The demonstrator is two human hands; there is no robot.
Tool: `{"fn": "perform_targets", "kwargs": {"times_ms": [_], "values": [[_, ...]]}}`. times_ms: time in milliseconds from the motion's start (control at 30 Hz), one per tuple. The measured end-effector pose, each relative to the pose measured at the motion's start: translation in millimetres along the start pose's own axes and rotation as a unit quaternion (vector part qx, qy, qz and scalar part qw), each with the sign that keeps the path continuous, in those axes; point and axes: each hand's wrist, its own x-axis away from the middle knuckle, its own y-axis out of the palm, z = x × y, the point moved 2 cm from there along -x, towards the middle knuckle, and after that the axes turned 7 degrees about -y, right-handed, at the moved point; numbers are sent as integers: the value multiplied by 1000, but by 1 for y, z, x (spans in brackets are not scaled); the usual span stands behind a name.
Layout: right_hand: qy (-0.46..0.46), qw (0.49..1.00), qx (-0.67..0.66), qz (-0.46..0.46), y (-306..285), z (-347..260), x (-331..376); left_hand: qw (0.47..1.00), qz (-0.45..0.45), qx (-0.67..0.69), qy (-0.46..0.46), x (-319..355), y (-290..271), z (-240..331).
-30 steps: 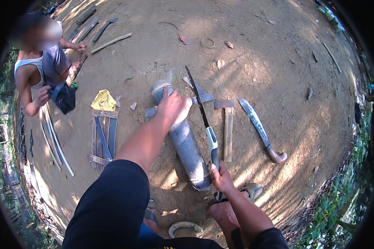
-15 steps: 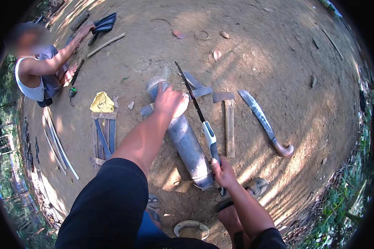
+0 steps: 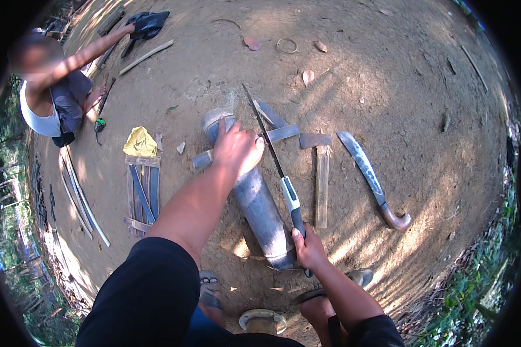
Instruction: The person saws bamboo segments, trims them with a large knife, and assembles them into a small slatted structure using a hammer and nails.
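Note:
A thick grey bamboo tube (image 3: 260, 211) slants over the ground before me, with its near end by my feet. My left hand (image 3: 237, 149) grips it near the far end, index finger stretched along the top. Under that part cross flat grey slats (image 3: 283, 133). My right hand (image 3: 310, 251) is closed around the handle of a hand saw (image 3: 292, 199), which has a white and dark grip. The saw's dark blade points away from me, passing close by my left thumb; whether it touches the bamboo I cannot tell.
Right of the tube lie a wooden-handled hatchet (image 3: 322, 188) and a machete (image 3: 362, 162). On the left are a slatted piece (image 3: 142, 196) with a yellow crumpled sheet (image 3: 140, 141), and long thin strips (image 3: 78, 191). A person (image 3: 43, 113) crouches far left beside a green tape measure (image 3: 100, 124), holding a black bag (image 3: 149, 26).
The crouching person's arm has stretched farther out, and the black bag has shifted and changed shape. My hands keep nearly the same hold on bamboo and saw.

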Motion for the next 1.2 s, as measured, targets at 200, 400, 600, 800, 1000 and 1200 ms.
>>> {"fn": "perform_targets", "kwargs": {"times_ms": [200,400,600,800,1000,1200], "values": [[-3,1000,-6,-9,-15,-22,-9,1000,-22,-16,-12,-6,-6,8],[5,1000,-2,-23,-14,-13,-10,1000,14,0,4,-5,-2,6],[2,1000,-12,-8,-5,-13,-32,1000,4,-12,5,-6,-5,10],[2,1000,-3,-23,-14,-21,-18,1000,0,-13,-4,-4,-4,8],[-2,1000,-27,-15,-4,-21,-31,1000,9,9,-12,-3,-3,9],[22,999,-24,-39,-9,-29,-34,999,-28,-27,-14,-8,-9,12]]}}
